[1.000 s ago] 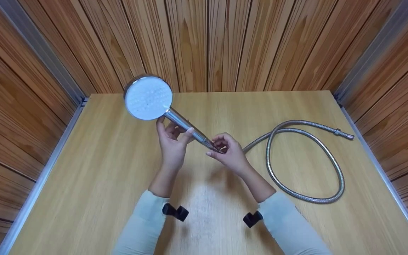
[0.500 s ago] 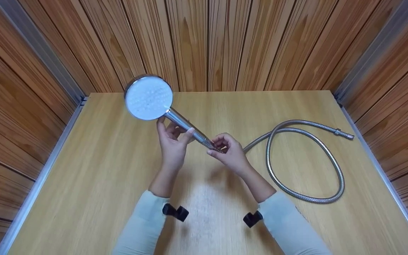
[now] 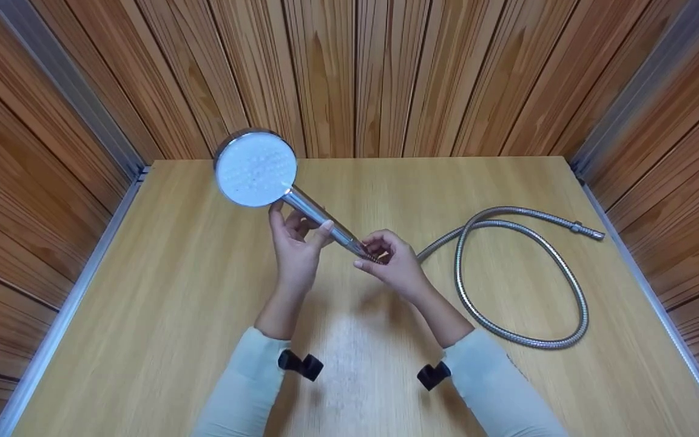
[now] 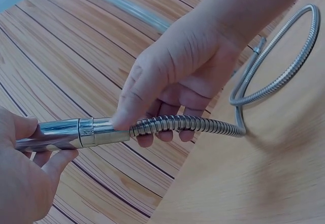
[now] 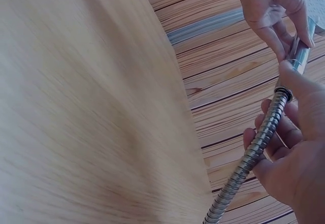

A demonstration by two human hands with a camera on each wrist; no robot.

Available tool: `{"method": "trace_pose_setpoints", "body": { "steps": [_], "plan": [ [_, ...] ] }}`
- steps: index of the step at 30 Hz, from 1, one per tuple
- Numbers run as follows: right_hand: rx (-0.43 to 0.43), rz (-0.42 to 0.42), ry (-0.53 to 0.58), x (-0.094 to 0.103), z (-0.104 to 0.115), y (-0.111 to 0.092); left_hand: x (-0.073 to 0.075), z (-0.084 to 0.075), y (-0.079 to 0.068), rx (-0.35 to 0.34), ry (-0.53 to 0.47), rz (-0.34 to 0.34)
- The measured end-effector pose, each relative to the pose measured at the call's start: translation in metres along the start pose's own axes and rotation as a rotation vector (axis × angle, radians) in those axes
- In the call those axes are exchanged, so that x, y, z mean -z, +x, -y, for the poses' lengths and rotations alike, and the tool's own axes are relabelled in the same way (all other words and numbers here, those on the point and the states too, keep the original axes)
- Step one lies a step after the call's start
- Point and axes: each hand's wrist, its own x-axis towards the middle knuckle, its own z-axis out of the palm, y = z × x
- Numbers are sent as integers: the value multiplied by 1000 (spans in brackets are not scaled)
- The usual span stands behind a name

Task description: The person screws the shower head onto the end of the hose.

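A chrome shower head (image 3: 256,169) with a round white face is held above the table, face up, its handle slanting down to the right. My left hand (image 3: 296,255) grips that handle between thumb and fingers. At the handle's lower end, my right hand (image 3: 398,267) pinches the hose's metal connector (image 4: 106,131) with the thumb on top. Connector and handle meet in line in the left wrist view; whether the thread is tight cannot be seen. From there the ribbed metal shower hose (image 5: 244,165) runs past my right fingers, curled beneath it, down to the table.
The hose lies in a loop (image 3: 543,344) on the right of the wooden table (image 3: 167,340). Its free end, with a small nut (image 3: 576,227), points toward the right edge. Wood-plank walls (image 3: 331,79) stand at the back and both sides, with metal rails (image 3: 70,303) along the table's sides.
My right thumb shifts very slightly at the connector. Both hands keep their grip, and the shower head and hose stay practically where they were.
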Motion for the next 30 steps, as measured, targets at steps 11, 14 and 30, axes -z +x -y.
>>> {"method": "trace_pose_setpoints", "body": {
  "steps": [11,14,30],
  "plan": [
    [24,54,-53,2,-1,-2,0,-1,0,31,14,-8],
    [21,76,-69,3,-1,-2,1,-1,0,32,26,-8],
    [68,16,-97,1,3,1,-1,-1,-2,-8,0,10]
  ]
}}
